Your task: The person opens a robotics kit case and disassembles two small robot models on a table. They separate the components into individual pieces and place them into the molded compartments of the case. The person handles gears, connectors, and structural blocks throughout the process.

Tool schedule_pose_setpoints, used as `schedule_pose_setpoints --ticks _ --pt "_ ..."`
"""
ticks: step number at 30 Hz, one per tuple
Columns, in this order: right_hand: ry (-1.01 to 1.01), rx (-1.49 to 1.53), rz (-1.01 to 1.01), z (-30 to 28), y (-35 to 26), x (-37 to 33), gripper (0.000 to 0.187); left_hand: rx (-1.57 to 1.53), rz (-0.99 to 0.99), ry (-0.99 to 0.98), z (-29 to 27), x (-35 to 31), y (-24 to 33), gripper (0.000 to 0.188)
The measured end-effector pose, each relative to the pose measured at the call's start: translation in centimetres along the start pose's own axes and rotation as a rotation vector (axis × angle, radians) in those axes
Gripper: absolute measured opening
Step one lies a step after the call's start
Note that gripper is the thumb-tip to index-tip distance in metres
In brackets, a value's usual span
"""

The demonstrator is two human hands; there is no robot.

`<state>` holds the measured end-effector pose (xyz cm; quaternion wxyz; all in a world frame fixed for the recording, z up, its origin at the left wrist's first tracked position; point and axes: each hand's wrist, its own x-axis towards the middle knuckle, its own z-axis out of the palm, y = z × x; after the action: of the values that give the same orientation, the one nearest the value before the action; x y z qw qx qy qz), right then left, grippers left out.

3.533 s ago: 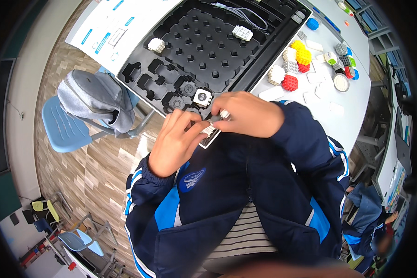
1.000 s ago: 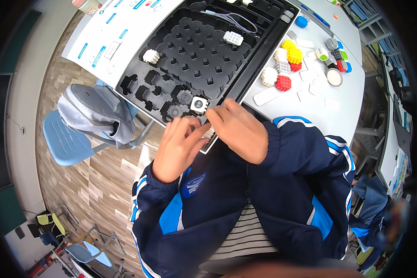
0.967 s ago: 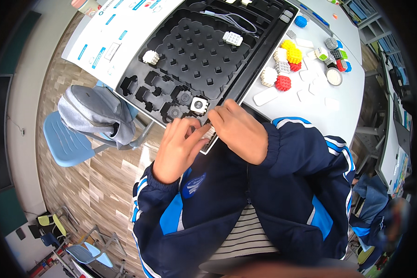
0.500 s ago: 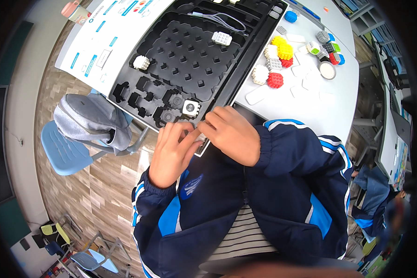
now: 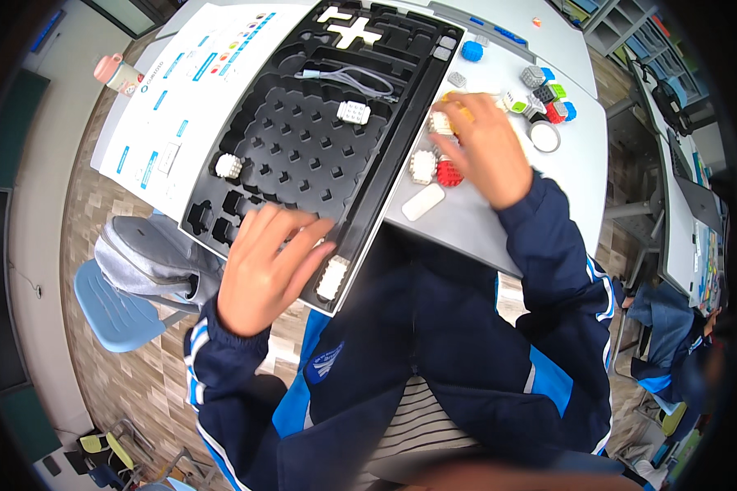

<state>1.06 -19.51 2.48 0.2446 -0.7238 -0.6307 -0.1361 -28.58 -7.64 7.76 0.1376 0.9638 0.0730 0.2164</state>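
My left hand (image 5: 266,266) rests over the near compartments of a black moulded tray (image 5: 291,139), its fingers spread and partly bent. They cover several slots and most of a white piece. Beside its fingertips, a white studded block (image 5: 332,278) sits in the tray's near corner slot. My right hand (image 5: 491,151) hovers over the loose blocks on the table, thumb and fingers apart. Beneath its fingers a yellow block (image 5: 465,105) is partly hidden. A red studded block (image 5: 449,173) and a white one (image 5: 422,166) lie just below the thumb.
Inside the tray are two more white blocks (image 5: 353,112), a grey cable (image 5: 348,78) and a white cross-shaped piece (image 5: 354,33). A printed sheet (image 5: 172,106) lies left of it. More coloured blocks (image 5: 549,94) and a round white-topped item (image 5: 544,137) lie right. A backpack (image 5: 151,258) rests on a blue chair (image 5: 110,315).
My right hand has left the tray's near corner and moved right to the loose blocks. My left hand has shifted over the compartments. A white block now shows in the corner slot.
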Motion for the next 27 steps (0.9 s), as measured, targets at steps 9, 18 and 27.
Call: schedule_pose_setpoints --ticks 9,18,27 --pt "-0.015 0.277 0.416 0.1 9.3 -2.3 0.042 -0.018 0.328 -0.28 9.1 14.1 -4.0 0.031" --pt "-0.02 0.195 0.393 -1.1 9.8 -2.5 0.04 -0.031 0.345 -0.286 9.1 13.4 -3.6 0.046" --pt "-0.449 1.01 0.026 -2.8 -4.5 1.2 0.046 -0.343 -0.109 0.058 2.4 3.0 0.6 0.062"
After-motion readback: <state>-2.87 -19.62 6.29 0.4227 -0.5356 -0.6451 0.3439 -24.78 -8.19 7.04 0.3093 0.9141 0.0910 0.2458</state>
